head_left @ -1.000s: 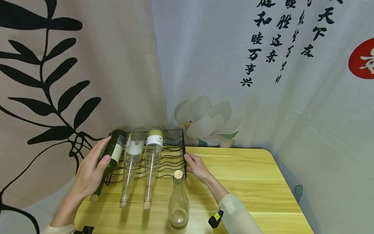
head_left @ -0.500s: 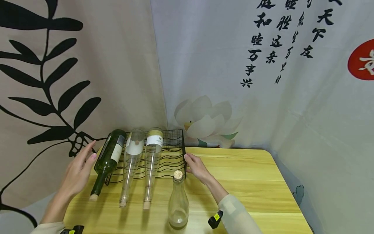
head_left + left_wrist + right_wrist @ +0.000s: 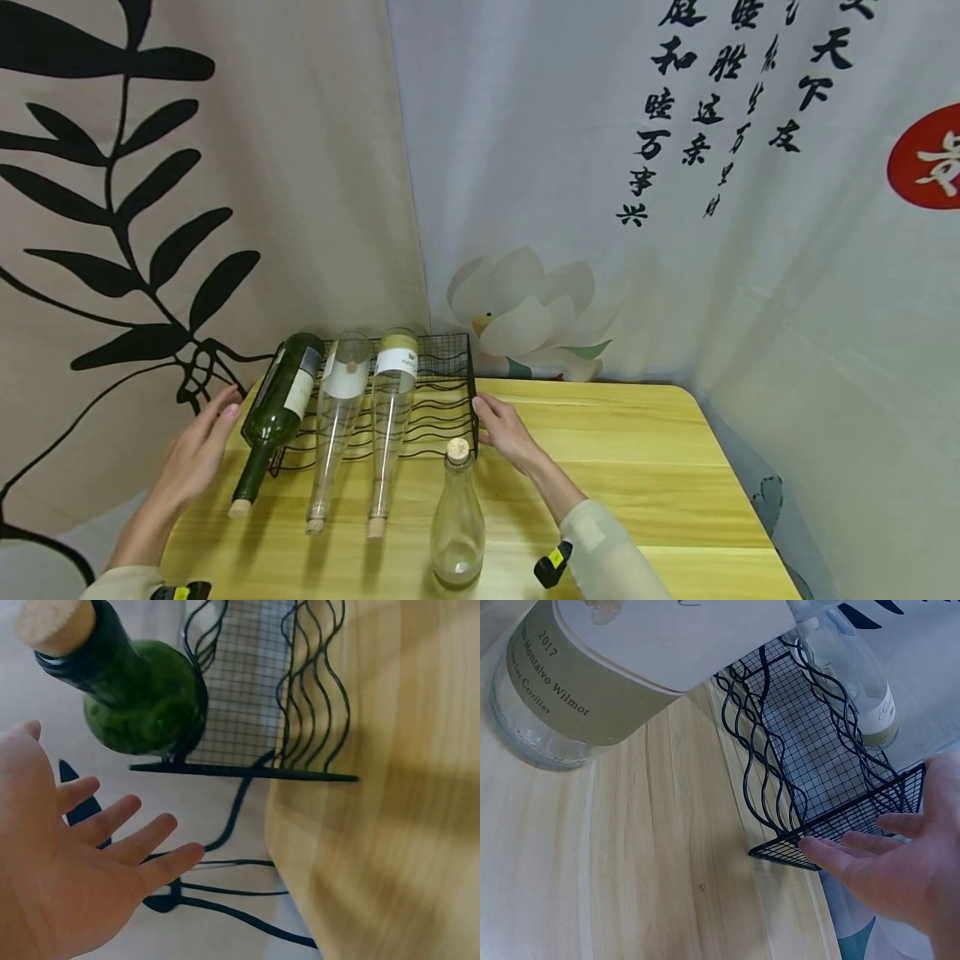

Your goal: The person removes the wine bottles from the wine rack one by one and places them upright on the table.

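Note:
A black wire wine rack (image 3: 447, 357) holds three corked bottles lying side by side, necks toward the person. Leftmost is a dark green wine bottle (image 3: 279, 402); beside it lie a clear bottle (image 3: 347, 385) with a pale label and another clear bottle (image 3: 395, 379) with a white label. My left hand (image 3: 189, 460) hovers just left of the green bottle, fingers spread and holding nothing. At the rack's right end, my right hand (image 3: 512, 429) touches the mesh side with extended fingers. An upright corked clear bottle (image 3: 458, 529) stands in front of the rack.
The wooden table (image 3: 637, 475) extends to the right of the rack. Behind it hangs a printed curtain (image 3: 555, 167). In the right wrist view, the upright bottle's label (image 3: 562, 679) is close to the camera, and the rack's wavy wires curve behind it.
My left hand has let go of the green bottle and moved left and slightly down, away from it. The bottle stays on the rack. My right hand keeps its place at the rack's end.

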The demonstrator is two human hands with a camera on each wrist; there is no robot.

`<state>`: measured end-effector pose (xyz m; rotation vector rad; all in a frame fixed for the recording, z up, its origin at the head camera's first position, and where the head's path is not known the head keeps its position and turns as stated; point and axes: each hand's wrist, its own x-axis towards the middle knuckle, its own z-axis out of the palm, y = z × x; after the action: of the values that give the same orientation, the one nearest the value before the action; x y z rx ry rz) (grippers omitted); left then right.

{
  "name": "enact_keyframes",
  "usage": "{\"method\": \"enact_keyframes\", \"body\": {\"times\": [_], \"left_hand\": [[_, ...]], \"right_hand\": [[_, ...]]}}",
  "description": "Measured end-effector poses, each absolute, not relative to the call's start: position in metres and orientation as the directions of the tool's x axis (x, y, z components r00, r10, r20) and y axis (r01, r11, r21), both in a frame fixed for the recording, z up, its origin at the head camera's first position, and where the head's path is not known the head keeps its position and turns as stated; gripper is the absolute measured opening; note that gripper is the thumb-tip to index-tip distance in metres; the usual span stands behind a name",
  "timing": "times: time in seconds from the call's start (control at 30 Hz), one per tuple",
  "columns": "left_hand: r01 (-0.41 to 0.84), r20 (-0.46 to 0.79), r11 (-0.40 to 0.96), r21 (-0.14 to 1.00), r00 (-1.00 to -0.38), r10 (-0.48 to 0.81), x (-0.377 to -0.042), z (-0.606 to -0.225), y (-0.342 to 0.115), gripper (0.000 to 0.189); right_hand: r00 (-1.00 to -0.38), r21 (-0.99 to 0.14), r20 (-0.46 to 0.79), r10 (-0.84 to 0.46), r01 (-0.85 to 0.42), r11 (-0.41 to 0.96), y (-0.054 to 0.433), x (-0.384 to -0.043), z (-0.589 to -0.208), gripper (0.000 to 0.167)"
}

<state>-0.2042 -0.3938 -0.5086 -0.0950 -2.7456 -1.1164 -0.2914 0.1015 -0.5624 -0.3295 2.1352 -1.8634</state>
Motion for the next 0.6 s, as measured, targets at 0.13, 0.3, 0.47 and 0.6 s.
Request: {"method": "enact_keyframes", "body": {"times": [0.13, 0.3, 0.47, 0.6], "left_hand": [[0.091, 0.131, 0.714, 0.694, -0.991, -0.001, -0.207, -0.518, -0.4, 0.067], [0.067, 0.073, 0.682, 0.729, -0.997, 0.02, -0.211, -0.526, -0.402, 0.07], [0.027, 0.012, 0.65, 0.76, -1.0, 0.027, -0.215, -0.532, -0.401, 0.074], [-0.008, -0.029, 0.632, 0.775, -0.999, 0.023, -0.218, -0.534, -0.402, 0.077]], "right_hand": [[-0.934, -0.99, -0.066, -0.351, 0.016, 0.143, 0.101, -0.291, -0.563, 0.076], [-0.931, -0.99, -0.066, -0.358, 0.016, 0.141, 0.102, -0.292, -0.563, 0.077], [-0.93, -0.989, -0.063, -0.363, 0.009, 0.15, 0.102, -0.29, -0.563, 0.078], [-0.93, -0.989, -0.058, -0.363, 0.004, 0.147, 0.102, -0.29, -0.563, 0.079]]}}
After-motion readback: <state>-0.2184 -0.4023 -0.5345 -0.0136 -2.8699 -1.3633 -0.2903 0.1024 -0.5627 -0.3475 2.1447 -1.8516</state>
